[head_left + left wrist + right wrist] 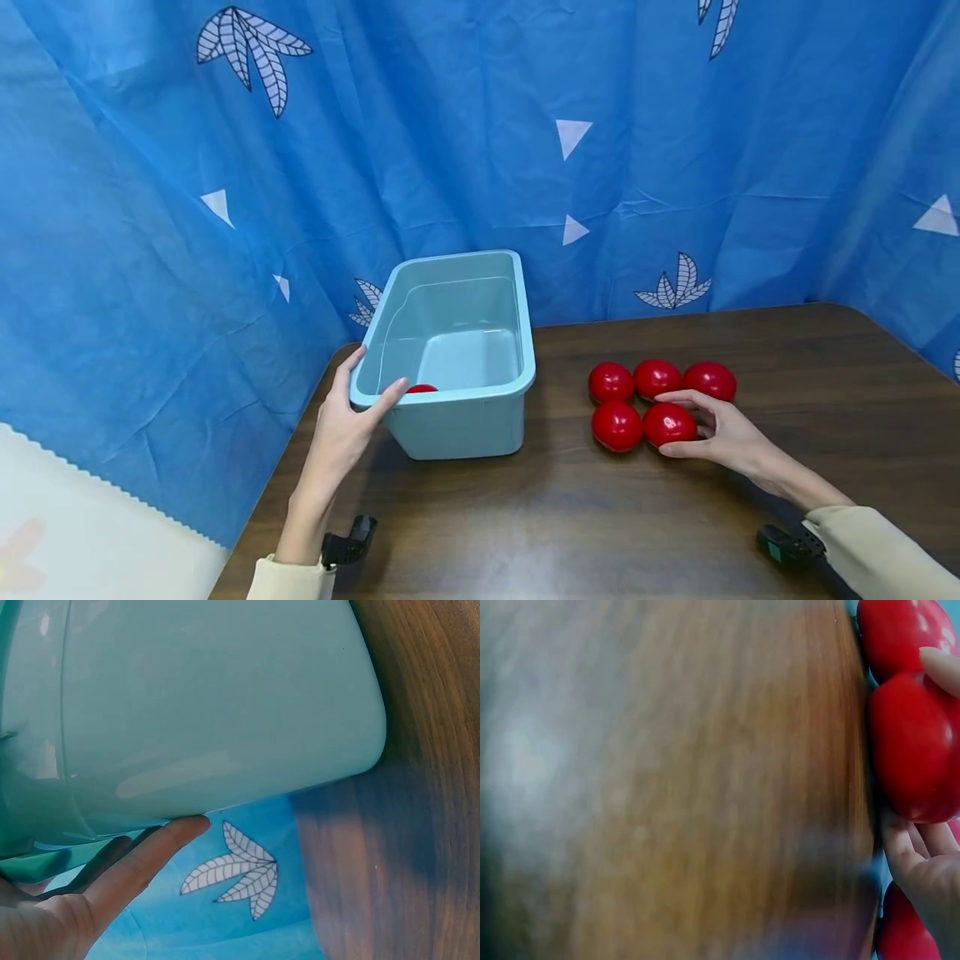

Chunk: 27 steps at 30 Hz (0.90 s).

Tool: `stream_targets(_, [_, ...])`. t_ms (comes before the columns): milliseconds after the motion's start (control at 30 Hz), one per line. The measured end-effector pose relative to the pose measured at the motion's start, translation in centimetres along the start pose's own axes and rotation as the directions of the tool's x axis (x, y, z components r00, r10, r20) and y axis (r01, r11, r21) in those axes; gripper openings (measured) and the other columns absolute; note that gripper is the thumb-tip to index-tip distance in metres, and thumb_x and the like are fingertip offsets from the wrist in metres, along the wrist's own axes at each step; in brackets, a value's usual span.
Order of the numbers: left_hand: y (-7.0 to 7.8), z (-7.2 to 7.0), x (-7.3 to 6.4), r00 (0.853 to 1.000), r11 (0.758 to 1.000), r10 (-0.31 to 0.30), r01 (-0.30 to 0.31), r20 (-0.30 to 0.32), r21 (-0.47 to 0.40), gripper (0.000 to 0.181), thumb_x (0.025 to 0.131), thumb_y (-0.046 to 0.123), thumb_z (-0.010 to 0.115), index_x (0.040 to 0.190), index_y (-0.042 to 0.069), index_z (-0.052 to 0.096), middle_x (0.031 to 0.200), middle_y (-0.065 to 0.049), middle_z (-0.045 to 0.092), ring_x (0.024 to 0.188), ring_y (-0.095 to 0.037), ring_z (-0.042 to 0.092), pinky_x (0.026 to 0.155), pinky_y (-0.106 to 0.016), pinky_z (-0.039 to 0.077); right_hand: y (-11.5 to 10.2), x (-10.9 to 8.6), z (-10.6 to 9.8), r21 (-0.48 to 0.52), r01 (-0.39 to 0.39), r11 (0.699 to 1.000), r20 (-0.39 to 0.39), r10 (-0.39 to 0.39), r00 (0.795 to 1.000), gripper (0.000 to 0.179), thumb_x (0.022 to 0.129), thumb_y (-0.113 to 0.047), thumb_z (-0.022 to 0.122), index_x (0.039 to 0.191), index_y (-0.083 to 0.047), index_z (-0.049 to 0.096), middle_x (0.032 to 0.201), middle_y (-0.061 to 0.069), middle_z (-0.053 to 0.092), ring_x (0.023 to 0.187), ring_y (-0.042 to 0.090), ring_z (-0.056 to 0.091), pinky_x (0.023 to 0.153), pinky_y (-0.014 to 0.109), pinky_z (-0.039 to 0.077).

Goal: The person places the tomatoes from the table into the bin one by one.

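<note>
My left hand (347, 427) holds the near left corner of a light blue-green plastic bin (465, 427), thumb over the front rim and fingers along the outer left side. One glossy red ball (422, 388) shows inside, mostly hidden by the front wall. To the right, my right hand (726, 435) grips a red ball (666, 424) between thumb and fingers, thumb on the near side. Beside it on the left sits another red ball (617, 427); several more, such as the rightmost ball (711, 381), line up behind. In the right wrist view the held ball (911, 750) appears close up.
Everything stands on a dark brown wooden table (570, 525). A blue curtain (465, 125) with white leaf and triangle prints hangs along the table's back and left edges, close behind the bin. A pale cloth (90, 517) shows at the lower left.
</note>
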State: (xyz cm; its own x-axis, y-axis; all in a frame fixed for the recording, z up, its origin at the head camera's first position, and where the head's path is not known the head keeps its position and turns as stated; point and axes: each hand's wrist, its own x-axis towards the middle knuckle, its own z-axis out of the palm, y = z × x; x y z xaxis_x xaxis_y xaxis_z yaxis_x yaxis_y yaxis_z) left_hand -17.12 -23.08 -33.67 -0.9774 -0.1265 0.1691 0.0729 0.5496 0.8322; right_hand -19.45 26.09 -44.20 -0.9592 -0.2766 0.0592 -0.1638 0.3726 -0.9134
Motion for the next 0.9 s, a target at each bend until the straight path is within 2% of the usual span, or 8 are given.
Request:
stream_targets(167, [-0.1,0.1,0.0,1.0,1.0,-0.004,0.004,0.002,-0.006,0.094,0.096,0.053,0.071,0.167,0.017,0.021,0.166,-0.017,0.033,0.145,-0.042,0.043,0.113,-0.065,0.04,0.0,-0.1,-0.4,-0.003,-0.037,0.999,-0.025,0.037,0.999,0.066,0.09,-0.019,0.082,0.147,-0.002,0.053,0.148,0.025,0.047,0.117,0.035,0.059,0.082,0.035,0.059])
stream_targets(267, [-0.1,0.1,0.1,1.0,1.0,0.0,0.0,0.001,-0.008,0.094,0.096,0.053,0.071,0.167,0.017,0.021,0.166,-0.017,0.033,0.145,-0.042,0.042,0.113,-0.065,0.04,-0.1,-0.1,-0.8,-0.005,-0.05,0.999,-0.029,0.049,0.998,0.066,0.093,-0.021,0.08,0.149,-0.003,0.051,0.15,0.025,0.044,0.121,0.039,0.056,0.084,0.039,0.057])
stream_targets(400, [-0.1,0.1,0.1,1.0,1.0,0.002,-0.002,-0.002,-0.009,0.094,0.096,0.053,0.071,0.167,0.017,0.021,0.166,-0.017,0.033,0.145,-0.042,0.042,0.113,-0.065,0.04,-0.5,-0.2,-1.3,0.004,-0.058,0.998,-0.032,0.058,0.998,0.066,0.094,-0.022,0.079,0.15,-0.003,0.05,0.152,0.024,0.04,0.126,0.042,0.052,0.086,0.035,0.057])
stream_targets(533, [-0.1,0.0,0.1,1.0,1.0,0.002,-0.002,0.0,-0.009,0.094,0.096,0.052,0.071,0.167,0.017,0.02,0.166,-0.017,0.033,0.145,-0.042,0.042,0.114,-0.065,0.039,-1.3,-0.3,-1.7,0.03,-0.039,0.999,-0.047,0.041,0.998,0.064,0.095,-0.02,0.078,0.15,-0.004,0.05,0.152,0.023,0.041,0.123,0.028,0.056,0.086,0.03,0.059])
stream_targets(667, [-0.1,0.0,0.1,1.0,1.0,0.007,-0.007,0.001,-0.01,0.094,0.096,0.052,0.071,0.167,0.017,0.02,0.166,-0.018,0.033,0.145,-0.041,0.042,0.114,-0.065,0.039,-3.0,0.0,-1.9,0.076,-0.024,0.997,-0.057,0.028,0.998,0.064,0.095,-0.019,0.078,0.151,-0.01,0.049,0.151,0.019,0.044,0.115,0.011,0.058,0.088,0.03,0.06])
stream_targets(900, [0.0,-0.1,0.0,1.0,1.0,0.004,-0.004,0.002,-0.013,0.094,0.096,0.051,0.072,0.167,0.017,0.021,0.165,-0.017,0.035,0.144,-0.041,0.043,0.114,-0.065,0.04,-8.0,2.2,-1.2,0.192,0.031,0.981,-0.037,-0.025,0.999,0.067,0.096,-0.015,0.077,0.155,-0.017,0.045,0.148,0.009,0.049,0.118,0.013,0.061,0.092,0.035,0.06])
